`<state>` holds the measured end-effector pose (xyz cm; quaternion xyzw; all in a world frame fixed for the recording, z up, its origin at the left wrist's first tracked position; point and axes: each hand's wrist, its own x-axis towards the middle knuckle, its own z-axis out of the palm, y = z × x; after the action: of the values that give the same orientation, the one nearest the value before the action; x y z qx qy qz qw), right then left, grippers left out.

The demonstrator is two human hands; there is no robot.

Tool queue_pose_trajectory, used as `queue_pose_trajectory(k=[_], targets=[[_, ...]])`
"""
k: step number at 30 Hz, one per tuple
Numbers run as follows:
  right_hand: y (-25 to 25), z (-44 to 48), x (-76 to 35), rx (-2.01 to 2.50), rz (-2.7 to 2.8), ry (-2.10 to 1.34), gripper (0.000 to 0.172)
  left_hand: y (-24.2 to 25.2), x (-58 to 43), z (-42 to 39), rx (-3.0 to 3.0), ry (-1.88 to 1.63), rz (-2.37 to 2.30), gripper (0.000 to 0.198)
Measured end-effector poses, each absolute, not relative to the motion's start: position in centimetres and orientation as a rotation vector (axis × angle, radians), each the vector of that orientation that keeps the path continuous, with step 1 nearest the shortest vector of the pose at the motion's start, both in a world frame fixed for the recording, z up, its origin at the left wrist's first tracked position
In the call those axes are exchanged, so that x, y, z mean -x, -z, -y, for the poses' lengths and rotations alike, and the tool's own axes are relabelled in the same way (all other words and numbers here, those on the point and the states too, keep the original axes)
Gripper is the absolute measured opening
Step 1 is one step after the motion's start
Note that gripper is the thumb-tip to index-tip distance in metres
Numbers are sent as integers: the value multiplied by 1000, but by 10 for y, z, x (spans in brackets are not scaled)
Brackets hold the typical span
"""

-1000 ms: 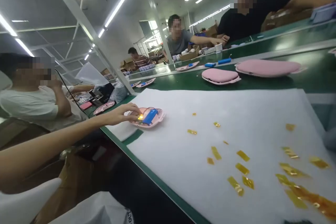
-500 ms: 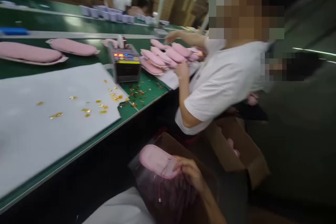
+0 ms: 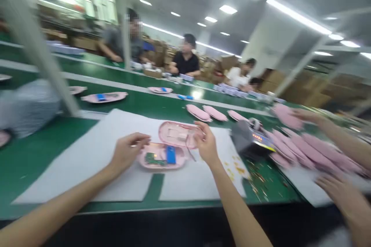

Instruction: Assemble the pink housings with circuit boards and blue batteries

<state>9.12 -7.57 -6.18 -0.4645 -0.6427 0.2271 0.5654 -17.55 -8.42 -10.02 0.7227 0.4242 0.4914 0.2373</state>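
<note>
While open, pink plastic case

Smooth pink plastic case shell, matt white foam sheet

1. A single camera worn on the person's head looks forward and down over the green table.
2. It sits close behind the left hand and right hand, both near the frame's centre.

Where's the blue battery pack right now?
In the head view, the blue battery pack lies in the open pink case, beside a green circuit board, between the person's left hand and right hand.
</note>
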Motion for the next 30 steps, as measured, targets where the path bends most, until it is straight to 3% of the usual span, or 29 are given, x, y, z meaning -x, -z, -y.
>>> queue_pose_trajectory(k=[4, 8, 11, 17, 22, 25, 27, 30], targets=[[77, 55, -55, 1017, 1641, -642, 26, 102, 191, 88, -2166, -1784, -1316, 17], [84, 66, -49, 1070, 1567, -699, 34, 107, 179, 85, -1995, -1905, -1233, 15], [86, 65, -50, 1162, 1395, -781, 45, 112, 179, 85, -1822, -1837, -1162, 12], [94, 75, -23, 1186, 964, -1097, 65, 109, 177, 86, -1342, -1373, -863, 12], [102, 93, -4, 1166, 1322, -1338, 63, 110, 179, 84, -1225, -1348, -859, 14], [90, 87, -19, 1117, 1621, -1448, 70, 115, 181, 83, -1196, -1302, -911, 9], [72, 73, -30, 1135, 1700, -1376, 78, 116, 183, 83, -1255, -1297, -930, 4], [37, 43, -28, 1195, 1802, -994, 77, 116, 183, 85, -1381, -1276, -927, 5]])
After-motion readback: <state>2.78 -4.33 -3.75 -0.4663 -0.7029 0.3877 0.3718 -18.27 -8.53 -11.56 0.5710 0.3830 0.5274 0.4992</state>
